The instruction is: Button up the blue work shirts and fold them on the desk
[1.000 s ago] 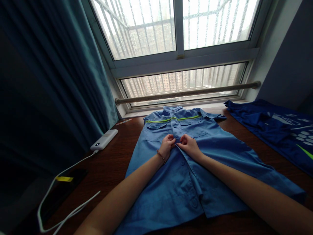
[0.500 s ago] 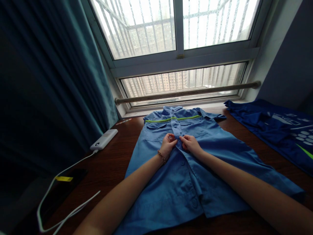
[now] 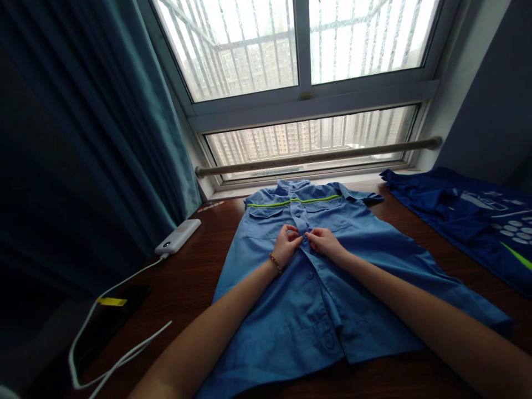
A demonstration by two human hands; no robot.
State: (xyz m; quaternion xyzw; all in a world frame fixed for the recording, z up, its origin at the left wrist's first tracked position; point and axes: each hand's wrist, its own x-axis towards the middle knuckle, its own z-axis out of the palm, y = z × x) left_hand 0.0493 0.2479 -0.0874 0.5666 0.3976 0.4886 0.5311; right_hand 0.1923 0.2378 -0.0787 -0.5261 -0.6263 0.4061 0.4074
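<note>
A light blue work shirt (image 3: 366, 260) with a yellow-green stripe across the chest lies face up on the dark wooden table (image 3: 187, 277), collar toward the window. My left hand (image 3: 286, 242) and my right hand (image 3: 323, 240) meet at the shirt's front placket, just below the chest pockets. Both pinch the fabric edges there with curled fingers. A beaded bracelet sits on my left wrist. Buttons run down the placket toward me.
A white power bank (image 3: 178, 236) lies at the table's left with a white cable (image 3: 103, 332) trailing toward me beside a dark phone (image 3: 103, 327). A dark blue garment (image 3: 469, 221) lies at the right. A teal curtain (image 3: 103, 138) hangs left; the window and rail are behind.
Both hands have slid a little up the placket toward the collar, still pinching the fabric. The view has shifted slightly.
</note>
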